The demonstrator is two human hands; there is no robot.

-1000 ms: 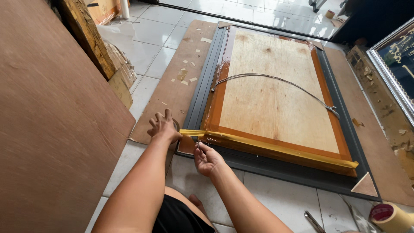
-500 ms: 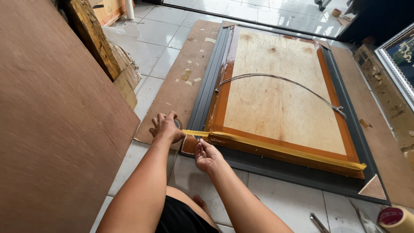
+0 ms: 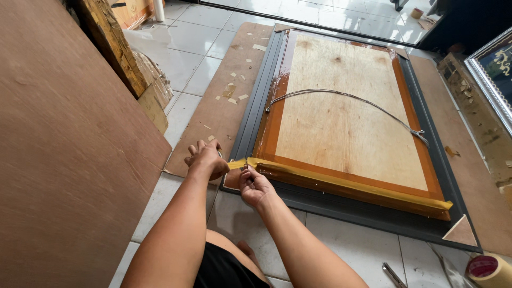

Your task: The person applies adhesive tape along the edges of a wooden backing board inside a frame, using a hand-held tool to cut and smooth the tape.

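Tape roll (image 3: 488, 268) on the tiled floor (image 3: 352, 250) at the near right, scissors (image 3: 393, 275) beside it. Right hand (image 3: 255, 185) pinches the yellow tape strip (image 3: 341, 184) at the frame's (image 3: 256, 133) near left corner, fingers closed on it. Left hand (image 3: 205, 159) grips the strip's free end, fingers curled shut. Wooden backing board (image 3: 341, 122) with hanging wire (image 3: 346, 98) lies beyond.

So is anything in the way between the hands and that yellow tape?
Nothing visible is. The left hand and right hand are both already on the yellow tape at the near corner of the dark frame.
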